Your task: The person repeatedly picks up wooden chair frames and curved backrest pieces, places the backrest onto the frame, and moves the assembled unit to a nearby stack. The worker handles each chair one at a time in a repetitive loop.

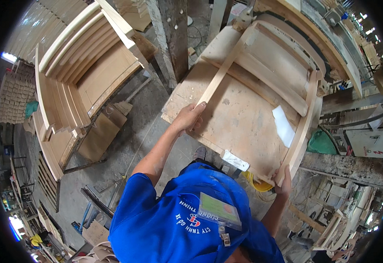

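A pale wooden frame lies over a worktable board, its two long rails joined by curved crosspieces at the far end. My left hand is closed round the near end of the left rail. Round the near end of the right rail, my right hand is closed too, partly hidden by the wood. Between the rails, a curved crosspiece spans the frame. A white angular sheet rests on the board beside the right rail.
To the left, a stand carries several similar curved frames. A post rises beyond the table. White paper sits at the board's near edge, with something yellow below. A machine borders the far right.
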### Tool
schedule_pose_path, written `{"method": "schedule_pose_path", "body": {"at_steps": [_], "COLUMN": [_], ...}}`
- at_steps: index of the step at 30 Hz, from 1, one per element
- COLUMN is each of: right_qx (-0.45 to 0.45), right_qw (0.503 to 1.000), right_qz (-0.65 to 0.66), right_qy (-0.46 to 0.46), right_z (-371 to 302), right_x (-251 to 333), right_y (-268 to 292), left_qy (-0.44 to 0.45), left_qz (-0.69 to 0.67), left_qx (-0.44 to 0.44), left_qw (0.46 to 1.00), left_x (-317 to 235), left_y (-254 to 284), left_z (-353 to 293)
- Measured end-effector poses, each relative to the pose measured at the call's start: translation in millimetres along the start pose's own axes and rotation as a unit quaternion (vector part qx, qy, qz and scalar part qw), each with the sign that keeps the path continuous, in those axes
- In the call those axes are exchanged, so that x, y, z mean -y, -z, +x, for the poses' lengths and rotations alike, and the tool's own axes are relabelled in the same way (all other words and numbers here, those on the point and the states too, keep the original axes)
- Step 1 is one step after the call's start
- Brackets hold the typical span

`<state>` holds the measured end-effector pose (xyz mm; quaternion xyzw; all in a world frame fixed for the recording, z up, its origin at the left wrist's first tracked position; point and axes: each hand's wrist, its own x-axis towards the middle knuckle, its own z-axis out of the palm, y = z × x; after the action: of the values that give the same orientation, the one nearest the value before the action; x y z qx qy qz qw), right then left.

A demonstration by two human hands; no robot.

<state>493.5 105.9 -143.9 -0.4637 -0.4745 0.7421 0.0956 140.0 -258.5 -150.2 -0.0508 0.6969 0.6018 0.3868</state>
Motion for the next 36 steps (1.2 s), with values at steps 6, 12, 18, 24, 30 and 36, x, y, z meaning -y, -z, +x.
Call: {"method": "schedule_pose_path", "body": {"at_steps": [6, 12, 18, 24, 30, 36], "right_qx": [0.054, 0.107, 0.070, 0.021, 0.011, -0.015], "right_qw": [0.989, 0.980, 0.983, 0.980, 0.986, 0.984], "right_qz": [0.138, 0.167, 0.163, 0.181, 0.153, 0.169], "right_qy": [-0.004, -0.026, -0.038, -0.086, -0.062, -0.055], "right_z": [-6.1, 1.5, 3.9, 14.0, 6.6, 11.3], "right_x": [-6.0, -5.3, -5.9, -10.3, -9.1, -13.9], "right_y": [-5.7, 4.0, 8.1, 13.3, 15.6, 16.5], "left_qy": [0.013, 0.021, 0.034, 0.064, 0.059, 0.086], "left_qz": [-0.063, -0.122, -0.140, -0.126, -0.109, -0.038], "left_qx": [0.082, 0.100, 0.101, 0.080, 0.090, 0.085], "left_qw": [0.995, 0.987, 0.984, 0.987, 0.988, 0.992], "left_x": [-1.8, 4.7, 5.1, -7.8, -11.3, -23.0], "left_y": [1.3, 3.2, 0.8, -6.0, -16.7, -24.0], "left_z": [1.1, -1.3, 1.0, -7.5, -10.4, -10.1]}}
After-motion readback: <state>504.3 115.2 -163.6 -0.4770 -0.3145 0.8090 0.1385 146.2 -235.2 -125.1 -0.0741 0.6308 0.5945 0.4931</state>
